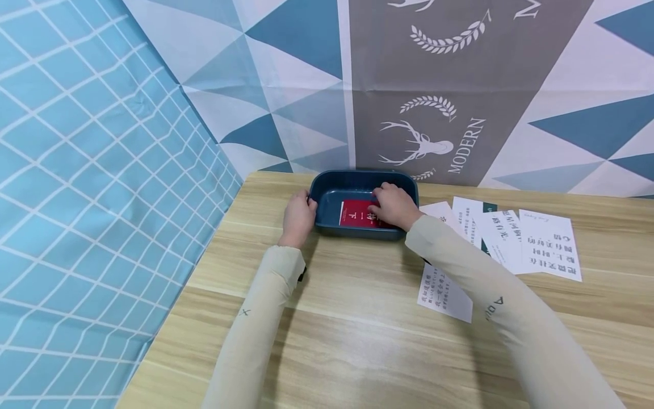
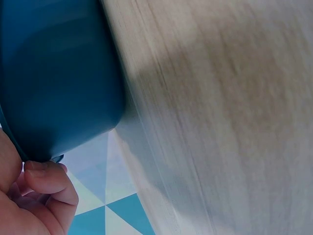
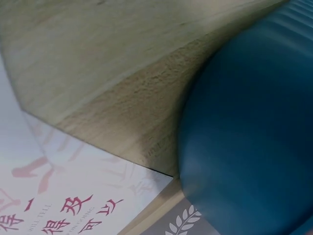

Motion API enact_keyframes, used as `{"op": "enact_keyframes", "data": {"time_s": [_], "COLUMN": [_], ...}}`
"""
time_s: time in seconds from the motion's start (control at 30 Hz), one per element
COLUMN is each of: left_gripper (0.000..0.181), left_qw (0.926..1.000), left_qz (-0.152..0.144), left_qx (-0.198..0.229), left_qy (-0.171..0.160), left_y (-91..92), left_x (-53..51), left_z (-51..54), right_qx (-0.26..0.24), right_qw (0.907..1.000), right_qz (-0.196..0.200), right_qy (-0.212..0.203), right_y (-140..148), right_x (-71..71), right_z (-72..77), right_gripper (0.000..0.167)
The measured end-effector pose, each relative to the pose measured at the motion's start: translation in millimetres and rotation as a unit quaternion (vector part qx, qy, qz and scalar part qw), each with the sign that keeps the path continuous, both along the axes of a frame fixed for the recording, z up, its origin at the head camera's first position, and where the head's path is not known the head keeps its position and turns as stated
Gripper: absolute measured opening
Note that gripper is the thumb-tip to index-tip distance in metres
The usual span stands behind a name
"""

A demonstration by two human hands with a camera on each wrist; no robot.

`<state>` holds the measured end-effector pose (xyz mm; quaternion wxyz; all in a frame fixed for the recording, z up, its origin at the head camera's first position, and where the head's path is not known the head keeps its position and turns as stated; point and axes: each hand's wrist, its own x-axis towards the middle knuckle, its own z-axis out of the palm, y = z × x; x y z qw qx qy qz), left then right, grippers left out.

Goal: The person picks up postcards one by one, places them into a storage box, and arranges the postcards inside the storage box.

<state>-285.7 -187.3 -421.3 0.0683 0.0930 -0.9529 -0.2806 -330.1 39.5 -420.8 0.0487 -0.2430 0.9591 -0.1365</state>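
Observation:
A dark blue rectangular plastic bin (image 1: 363,232) stands on the table against the wall. My left hand (image 1: 300,218) grips its left rim, fingers curled over the edge; in the left wrist view that hand (image 2: 41,196) pinches the rim of the bin (image 2: 58,83). Inside lies a red card (image 1: 356,213) with white characters and a white strip at its left end. Reaching over the right side of the bin, my right hand (image 1: 394,205) holds the card's right end between thumb and fingers. The right wrist view has the bin's outer wall (image 3: 244,132), with the hand almost wholly out of sight.
Several white printed cards (image 1: 552,244) lie to the right of the bin, some overlapping. Another white card (image 1: 444,293) is nearer, partly under the right sleeve. A patterned wall covering (image 1: 301,85) rises behind the wooden table (image 1: 347,341); a blue gridded sheet (image 1: 102,187) borders its left side.

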Motion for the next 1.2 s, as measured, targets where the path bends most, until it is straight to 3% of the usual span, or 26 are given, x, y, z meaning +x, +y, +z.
{"op": "enact_keyframes", "data": {"time_s": [0.57, 0.9, 1.2], "left_gripper": [0.019, 0.021, 0.022], "left_qw": [1.0000, 0.9999, 0.9999], "left_qz": [0.002, 0.000, -0.002], "left_qx": [0.008, 0.001, -0.002], "left_qy": [0.001, 0.011, 0.012], "left_y": [-0.6, -0.6, -2.4], "left_x": [-0.1, -0.2, -1.5], "left_z": [-0.4, -0.6, -1.6], "right_qx": [-0.060, -0.087, -0.098], "right_qw": [0.9974, 0.9935, 0.9915], "right_qz": [-0.035, -0.040, -0.065], "right_qy": [0.023, 0.061, 0.054], "right_y": [16, 37, 63], "right_x": [17.2, 26.6, 32.4], "right_z": [9.0, 27.2, 42.1], "right_gripper": [0.028, 0.029, 0.030]}}
